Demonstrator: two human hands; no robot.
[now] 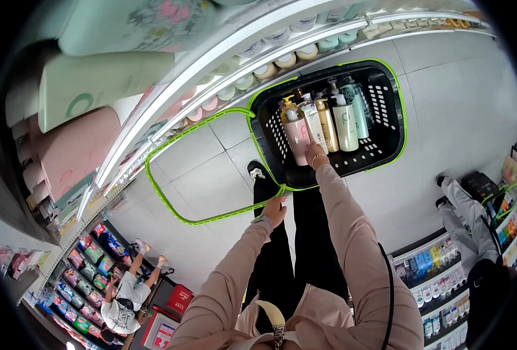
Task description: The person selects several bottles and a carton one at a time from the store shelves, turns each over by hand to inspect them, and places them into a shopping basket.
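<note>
A black shopping basket (346, 165) with a green rim stands on the floor, its green handle (179, 219) swung out to the left. Inside it, several pump bottles lie side by side, among them a pink bottle (297, 140), a gold bottle (327, 125) and a pale green bottle (345, 123). My left hand (274, 211) is closed around the handle near the basket's front left corner. Reaching over the front rim, my right hand (315, 154) has its fingers at the lower end of the pink bottle; what they grip, if anything, is hidden.
Store shelves (235, 64) with bottles and jars curve along the left and top. A person (124, 303) crouches by a product rack (80, 291) at the lower left. Another person (468, 227) stands at the right beside more shelves. My shoe (257, 171) is beside the basket.
</note>
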